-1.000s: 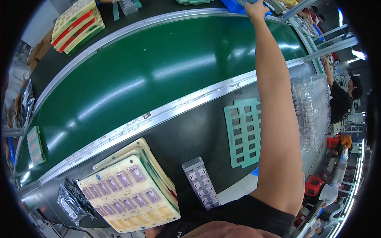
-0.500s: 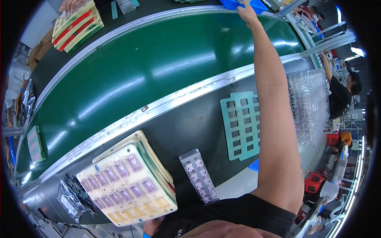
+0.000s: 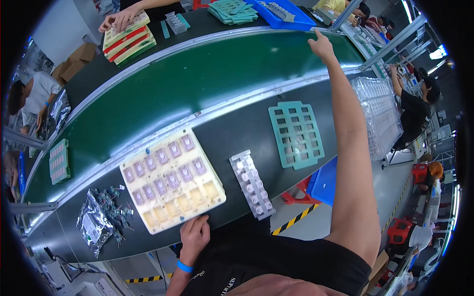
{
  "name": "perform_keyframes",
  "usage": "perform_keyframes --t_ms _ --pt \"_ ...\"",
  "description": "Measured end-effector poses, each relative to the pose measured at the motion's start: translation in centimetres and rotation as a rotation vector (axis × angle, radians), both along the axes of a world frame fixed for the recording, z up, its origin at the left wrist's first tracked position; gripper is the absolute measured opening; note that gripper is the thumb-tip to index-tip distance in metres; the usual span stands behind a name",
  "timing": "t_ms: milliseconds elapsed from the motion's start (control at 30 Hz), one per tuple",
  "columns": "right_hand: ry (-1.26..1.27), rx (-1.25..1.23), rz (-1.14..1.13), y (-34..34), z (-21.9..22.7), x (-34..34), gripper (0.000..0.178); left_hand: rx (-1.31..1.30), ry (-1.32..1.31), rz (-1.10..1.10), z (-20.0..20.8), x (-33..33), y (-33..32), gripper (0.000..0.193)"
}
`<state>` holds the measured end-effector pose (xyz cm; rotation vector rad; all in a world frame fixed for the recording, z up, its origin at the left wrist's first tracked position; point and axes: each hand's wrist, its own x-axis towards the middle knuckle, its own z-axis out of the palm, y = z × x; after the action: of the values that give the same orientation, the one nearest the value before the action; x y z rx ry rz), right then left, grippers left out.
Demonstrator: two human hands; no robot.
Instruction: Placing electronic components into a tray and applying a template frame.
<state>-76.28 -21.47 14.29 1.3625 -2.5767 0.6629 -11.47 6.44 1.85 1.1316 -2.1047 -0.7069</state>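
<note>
My right arm stretches across the green conveyor belt (image 3: 207,74). My right hand (image 3: 322,48) is above its far edge, close to a blue bin (image 3: 301,24), with index finger extended and thumb apart; I see nothing held. My left hand (image 3: 194,239), curled closed, rests at the near edge of a cream mould tray (image 3: 163,197). Two rows of purple parts (image 3: 173,180) fill pockets in that tray, while its nearest row of pockets is bare. To the right lies a grey strip holder (image 3: 252,185) carrying several pale pieces. Beyond it is a teal slotted plate (image 3: 297,135).
A silver bag (image 3: 94,224) and loose dark wired parts (image 3: 116,209) lie left of the tray. Clear plastic trays (image 3: 377,113) stand right of my arm. Across the belt, a co-worker's hands (image 3: 121,20) touch stacked cream trays (image 3: 131,42). Teal plates (image 3: 232,11) are piled beyond.
The view has tilted, showing more of the far side. My right hand has drawn back from over the blue bin's edge. My left hand, mostly hidden before, now shows beside the cream tray.
</note>
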Motion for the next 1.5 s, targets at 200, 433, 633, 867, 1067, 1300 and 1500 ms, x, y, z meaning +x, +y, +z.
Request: perform_keyframes --t_ms 200,433,633,867,1067,1300,1500 --pt "0.134 -0.153 0.398 8.8 -1.0 9.2 0.053 0.009 0.132 -0.051 0.9 -0.3 -0.8 0.013" --pt "-0.557 0.126 0.589 25.2 -3.4 25.9 0.029 0.194 0.211 -0.205 2.0 -3.4 -0.9 0.016" --pt "-0.856 0.142 0.571 30.3 -6.6 32.0 0.019 0.255 0.262 -0.317 3.2 -7.4 -0.5 0.023" --pt "-1.094 0.212 0.585 35.0 -6.8 33.0 0.016 0.174 0.27 -0.329 2.5 -10.2 1.3 0.022" --pt "-1.048 0.243 0.61 35.5 -7.7 31.9 0.026 0.219 0.158 -0.335 3.0 -11.6 1.0 0.022" --pt "-0.951 0.27 0.657 34.5 -6.7 32.6 0.023 0.117 0.147 -0.305 2.5 -12.0 1.1 0.014" --pt "-0.695 0.277 0.606 34.3 -4.4 33.1 0.021 0.111 0.094 -0.278 3.1 -10.8 1.0 0.014"
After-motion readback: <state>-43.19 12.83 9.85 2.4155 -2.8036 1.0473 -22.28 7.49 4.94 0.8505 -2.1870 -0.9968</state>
